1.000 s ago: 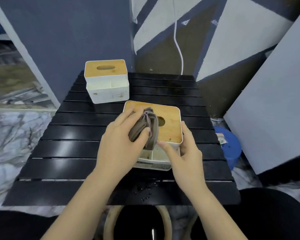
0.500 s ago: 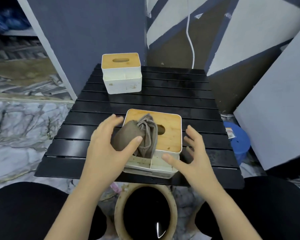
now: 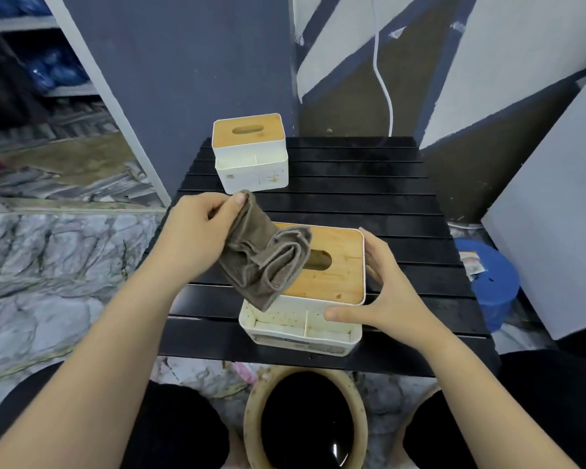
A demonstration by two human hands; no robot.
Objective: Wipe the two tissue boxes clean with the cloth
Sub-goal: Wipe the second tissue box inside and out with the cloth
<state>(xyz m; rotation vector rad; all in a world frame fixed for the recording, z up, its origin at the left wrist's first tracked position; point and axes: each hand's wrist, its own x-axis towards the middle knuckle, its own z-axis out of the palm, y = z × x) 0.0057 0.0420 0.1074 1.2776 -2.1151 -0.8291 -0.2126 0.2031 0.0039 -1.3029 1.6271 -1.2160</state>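
Observation:
A white tissue box with a wooden lid (image 3: 339,275) stands near the front edge of the black slatted table (image 3: 369,201). My right hand (image 3: 383,292) holds its right side, thumb on the front compartment rim, fingers along the lid's right edge. My left hand (image 3: 197,238) pinches a grey-brown cloth (image 3: 264,258) by one end, lifted so it hangs over the lid's left part. A second white tissue box with a wooden lid (image 3: 251,154) stands at the table's far left.
A round basin of dark water (image 3: 305,431) sits on the floor between my knees, below the table's front edge. A blue bucket (image 3: 491,282) stands right of the table. A white cable (image 3: 383,76) hangs down the back wall.
My left hand lifted the cloth off the lid and now pinches it by one end. My right hand closed in on the near box's right side.

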